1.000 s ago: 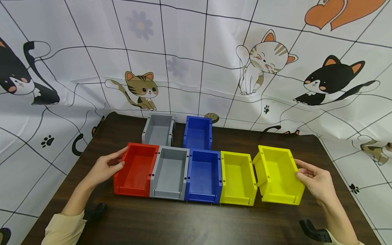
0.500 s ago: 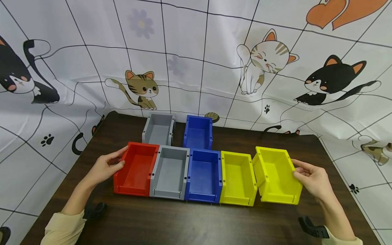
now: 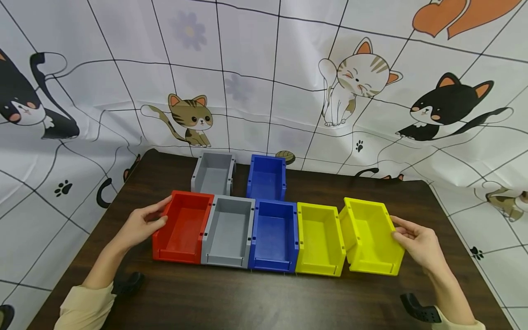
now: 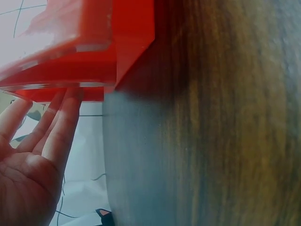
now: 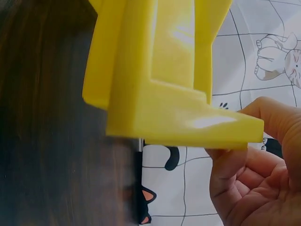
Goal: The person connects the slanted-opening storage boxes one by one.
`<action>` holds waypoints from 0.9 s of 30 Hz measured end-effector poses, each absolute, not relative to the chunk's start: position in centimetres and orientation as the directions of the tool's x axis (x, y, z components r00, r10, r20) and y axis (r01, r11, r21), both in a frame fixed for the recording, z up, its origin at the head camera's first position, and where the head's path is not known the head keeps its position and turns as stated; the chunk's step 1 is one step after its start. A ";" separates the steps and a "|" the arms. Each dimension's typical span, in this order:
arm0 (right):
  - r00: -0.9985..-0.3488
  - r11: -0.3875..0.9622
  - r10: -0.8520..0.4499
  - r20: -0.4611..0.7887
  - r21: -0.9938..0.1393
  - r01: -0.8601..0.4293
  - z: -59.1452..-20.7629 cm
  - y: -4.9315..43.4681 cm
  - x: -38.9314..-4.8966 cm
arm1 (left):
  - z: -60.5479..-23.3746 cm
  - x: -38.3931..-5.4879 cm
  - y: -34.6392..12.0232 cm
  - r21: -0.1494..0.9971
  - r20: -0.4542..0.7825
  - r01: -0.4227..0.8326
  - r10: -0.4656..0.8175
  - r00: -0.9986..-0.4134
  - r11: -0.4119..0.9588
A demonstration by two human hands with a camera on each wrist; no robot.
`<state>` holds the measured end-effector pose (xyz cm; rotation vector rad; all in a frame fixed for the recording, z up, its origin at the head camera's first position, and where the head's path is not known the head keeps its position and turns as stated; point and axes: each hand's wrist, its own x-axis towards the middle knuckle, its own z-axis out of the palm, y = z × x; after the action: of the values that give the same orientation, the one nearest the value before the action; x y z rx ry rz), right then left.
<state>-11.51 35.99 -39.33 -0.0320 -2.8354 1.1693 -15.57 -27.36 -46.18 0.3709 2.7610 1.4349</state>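
A row of plastic storage bins runs across the table: red bin [image 3: 187, 224], grey bin [image 3: 228, 231], blue bin [image 3: 274, 236] and yellow bin [image 3: 319, 238], side by side. My left hand [image 3: 142, 223] touches the red bin's outer left side with its fingers extended, as the left wrist view also shows at the red wall [image 4: 94, 28]. At the row's right end, my right hand [image 3: 422, 245] pinches the right rim of a second yellow bin [image 3: 373, 233] between thumb and fingers. This bin sits slightly askew, its left side close against the first yellow bin.
Behind the row stand another grey bin [image 3: 213, 174] and another blue bin [image 3: 266, 176]. The dark wooden table [image 3: 264, 298] extends in front of the bins. A white curtain [image 3: 255, 82] with cat prints hangs behind and around the table.
My right hand has moved a little left with the second yellow bin, closing the gap to the first yellow bin. My left hand stays at the red bin.
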 end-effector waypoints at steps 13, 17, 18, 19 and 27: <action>-0.880 0.837 -0.312 0.358 -0.334 -0.433 -38.8 32.4 -13.1 | -46.3 -15.7 -27.5 0.807 0.097 0.207 0.221 -0.970 0.553; -0.894 0.812 -0.414 0.172 -0.375 -0.448 -38.8 31.5 -14.0 | -46.1 -15.5 -27.5 0.813 0.085 0.193 0.215 -0.973 0.550; -0.898 0.811 -0.421 0.129 -0.390 -0.436 -38.8 31.4 -14.1 | -46.1 -15.4 -27.5 0.814 0.084 0.191 0.215 -0.973 0.548; -0.900 0.813 -0.426 0.094 -0.397 -0.427 -38.9 31.3 -14.3 | -46.1 -15.4 -27.5 0.815 0.087 0.195 0.217 -0.972 0.546; -0.904 0.846 -0.427 -0.040 -0.372 -0.383 -39.3 30.9 -14.2 | -45.8 -15.4 -27.5 0.831 0.091 0.194 0.215 -0.972 0.522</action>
<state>-14.17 30.88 -39.26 0.6898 -3.1337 0.5910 -15.44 -27.45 -45.83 0.3654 2.7208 1.4801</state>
